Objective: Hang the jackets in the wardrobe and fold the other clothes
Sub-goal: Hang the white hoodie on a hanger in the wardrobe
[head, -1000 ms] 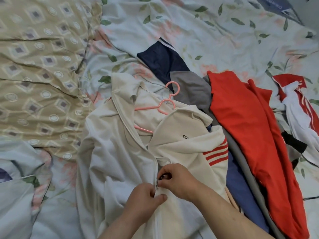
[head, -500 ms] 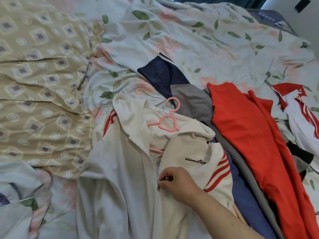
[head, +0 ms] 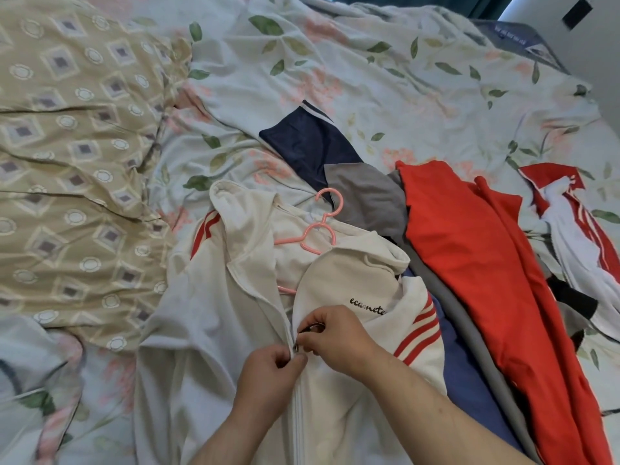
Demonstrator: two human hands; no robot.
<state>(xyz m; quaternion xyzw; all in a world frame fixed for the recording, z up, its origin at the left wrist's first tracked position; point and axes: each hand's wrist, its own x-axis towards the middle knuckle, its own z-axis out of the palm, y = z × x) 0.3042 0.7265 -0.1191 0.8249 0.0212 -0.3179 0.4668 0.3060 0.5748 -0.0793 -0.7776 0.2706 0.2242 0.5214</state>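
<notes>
A cream-white zip jacket (head: 208, 330) with red sleeve stripes lies front-up on the bed, with a pink hanger (head: 313, 234) inside its open collar. My right hand (head: 335, 337) pinches the metal zip pull about halfway up the front. Just below it, my left hand (head: 268, 374) pinches the zipper seam of the jacket. Below my hands the zip is closed; above them the front is open. To the right lie a red garment (head: 469, 263), a navy and grey garment (head: 335, 162), and a red-and-white jacket (head: 577, 229).
The floral bedsheet (head: 369, 78) covers the bed's far half. A beige patterned quilt (head: 67, 162) is bunched at the left. A blue cloth (head: 466, 391) lies under the jacket's right sleeve. A pale wall or cabinet (head: 597, 55) stands at the far right corner.
My left hand left the view half a second ago and has come back to the zipper seam. The right hand kept hold of the zip pull. The view shifted down the bed.
</notes>
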